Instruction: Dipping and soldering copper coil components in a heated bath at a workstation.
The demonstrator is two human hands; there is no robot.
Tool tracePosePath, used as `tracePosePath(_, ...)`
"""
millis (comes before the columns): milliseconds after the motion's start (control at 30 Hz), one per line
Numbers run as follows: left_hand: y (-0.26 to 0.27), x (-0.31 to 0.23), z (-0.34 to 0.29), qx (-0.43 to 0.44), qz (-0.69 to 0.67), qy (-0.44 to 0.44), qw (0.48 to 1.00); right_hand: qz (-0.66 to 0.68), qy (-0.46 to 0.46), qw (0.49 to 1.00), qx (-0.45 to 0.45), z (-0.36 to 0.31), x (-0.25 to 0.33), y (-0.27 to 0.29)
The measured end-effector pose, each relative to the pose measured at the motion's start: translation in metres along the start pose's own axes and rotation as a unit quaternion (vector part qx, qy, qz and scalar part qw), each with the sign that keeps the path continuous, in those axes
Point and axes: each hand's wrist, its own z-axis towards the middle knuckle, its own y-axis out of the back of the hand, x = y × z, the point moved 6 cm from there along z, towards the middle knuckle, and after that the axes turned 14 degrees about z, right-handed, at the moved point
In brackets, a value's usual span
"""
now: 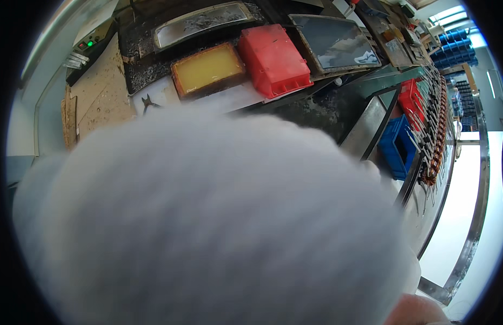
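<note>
A large white, blurred shape (224, 216), which looks like a gloved hand very close to the camera, covers most of the lower and middle view. Bare skin (416, 311) shows at its lower right edge, so I take it to be my right hand. Its fingers are smeared, and whether it holds anything is hidden. My left hand cannot be made out. Beyond the white shape, dark-handled cutting pliers (148, 103) lie on the bench. Close to them stands a rusty-rimmed tray (181, 89) of yellow material, with an upturned red plastic bin (275, 59) to its right.
Two framed shallow pans with grey, shiny surfaces, one (202, 24) at the back and another (338, 43) farther right, sit on the bench. A control box (91, 43) with a green light is at left. Blue bin (397, 146), red bin (411, 103) and rows of copper-wound parts (438, 135) line the right.
</note>
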Motion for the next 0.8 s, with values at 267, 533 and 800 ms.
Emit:
tracePosePath(267, -0.019, 0.036, -0.055, -0.015, -0.014, 0.078, 0.997, 0.085, 0.346, 0.926, 0.122, -0.107, 0.294, -0.009)
tracePosePath(533, -0.03, 0.058, -0.108, -0.012, -0.048, 0.173, 0.984, 0.3, 0.409, 0.688, 0.519, -0.224, 0.443, -0.077)
tracePosePath(800, -0.069, 0.078, -0.18, -0.026, -0.098, 0.335, 0.937, 0.355, 0.054, 0.322, 0.876, -0.336, 0.474, -0.171)
